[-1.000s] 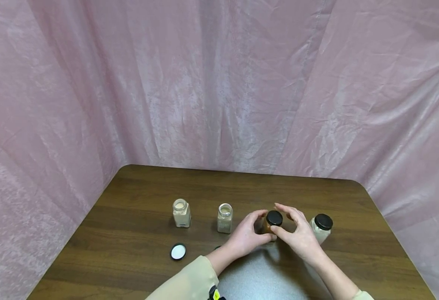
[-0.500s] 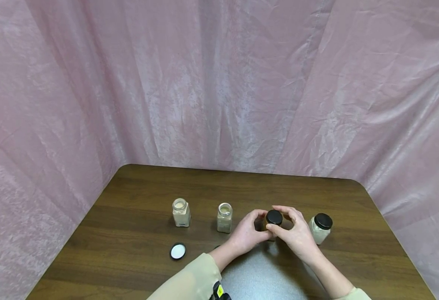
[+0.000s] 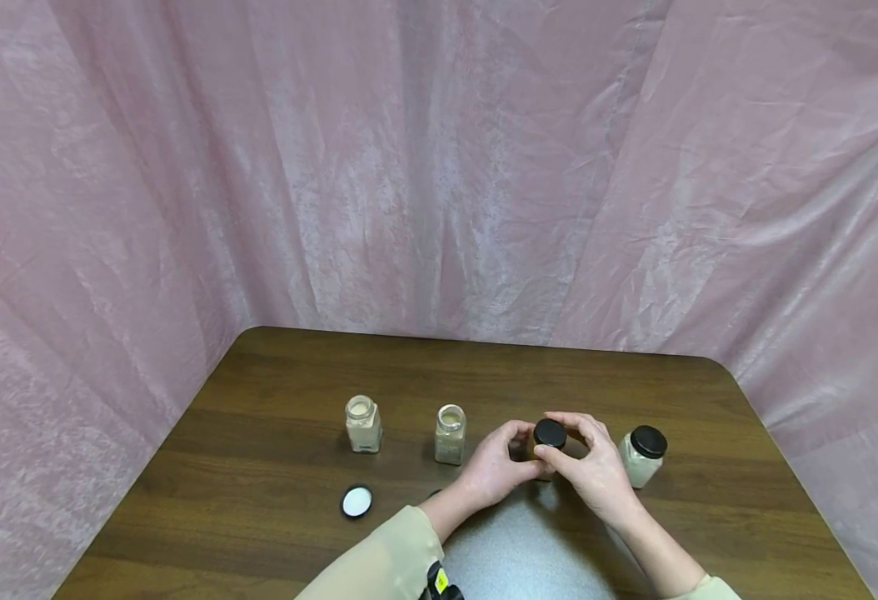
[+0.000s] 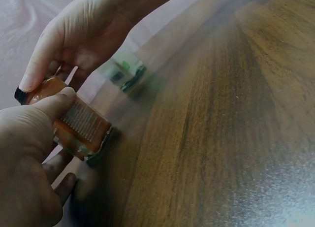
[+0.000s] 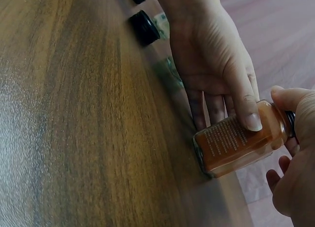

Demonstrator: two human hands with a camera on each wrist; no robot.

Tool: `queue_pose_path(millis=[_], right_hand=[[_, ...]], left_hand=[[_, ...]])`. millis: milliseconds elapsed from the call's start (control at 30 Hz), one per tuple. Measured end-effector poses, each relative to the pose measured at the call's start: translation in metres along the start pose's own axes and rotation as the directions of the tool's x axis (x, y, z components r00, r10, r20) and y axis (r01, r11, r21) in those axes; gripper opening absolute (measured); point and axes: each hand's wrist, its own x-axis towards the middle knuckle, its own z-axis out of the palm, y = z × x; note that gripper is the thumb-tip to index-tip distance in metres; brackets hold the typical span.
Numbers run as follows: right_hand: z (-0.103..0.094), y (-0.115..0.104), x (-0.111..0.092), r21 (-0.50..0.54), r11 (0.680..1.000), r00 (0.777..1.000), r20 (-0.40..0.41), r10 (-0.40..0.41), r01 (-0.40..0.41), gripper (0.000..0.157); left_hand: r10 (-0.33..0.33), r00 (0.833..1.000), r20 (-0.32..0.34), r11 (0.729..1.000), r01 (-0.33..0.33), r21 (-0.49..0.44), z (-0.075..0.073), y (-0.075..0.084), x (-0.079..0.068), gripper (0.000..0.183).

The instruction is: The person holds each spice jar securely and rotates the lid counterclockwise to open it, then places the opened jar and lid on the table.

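Note:
A square glass spice jar [image 5: 231, 143] filled with orange-brown powder stands on the wooden table, a block of small print on its side. My left hand [image 3: 493, 468] grips the jar's body from the left, thumb across the printed face in the left wrist view. From the right, my right hand [image 3: 595, 473] pinches the black lid [image 3: 550, 432] at the jar's neck, with thumb and fingers on opposite sides of its rim. The lid sits on the jar. Part of the glass is hidden behind both hands in the head view.
Two uncapped jars of pale powder, one far left [image 3: 365, 428] and one mid-table [image 3: 450, 438], stand left of my hands. An upturned black lid [image 3: 356, 502] lies before them; another lid [image 5: 144, 28] is mostly behind my left forearm. A capped jar [image 3: 641, 460] stands at right.
My right thumb and fingers have closed in from a looser spread onto the lid's rim. The left hand keeps its hold on the jar, which stays in place.

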Motion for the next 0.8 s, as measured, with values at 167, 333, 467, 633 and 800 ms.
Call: queue_pose_path(millis=[167,333,467,633,800], right_hand=[[0.0001,0.0017,0.0007,-0.003,1.000,1.000,-0.010,-0.027,0.027,0.048],[-0.0015,0.0040,0.0018,-0.015,0.999,0.999,-0.003,-0.046,0.046,0.045],[-0.0025,0.0043,0.0018,-0.025,0.998,0.998,0.002,-0.059,0.059,0.043],[-0.0041,0.0034,0.0016,-0.035,0.995,0.996,0.014,-0.088,0.088,0.043],[-0.0044,0.0028,0.0009,-0.031,0.996,0.996,0.036,-0.088,0.089,0.044]], left_hand=[[0.004,1.000,0.009,1.000,-0.004,-0.010,-0.0013,-0.0010,0.0019,0.045],[0.015,1.000,0.025,1.000,-0.014,-0.009,-0.0037,0.0000,0.0021,0.044],[0.015,0.999,0.033,1.000,-0.014,-0.016,-0.0046,0.0008,0.0023,0.044],[0.002,1.000,0.031,1.000,-0.002,-0.008,-0.0049,0.0011,0.0029,0.044],[-0.014,0.999,0.040,1.000,0.013,0.006,-0.0055,0.0012,0.0038,0.045]])
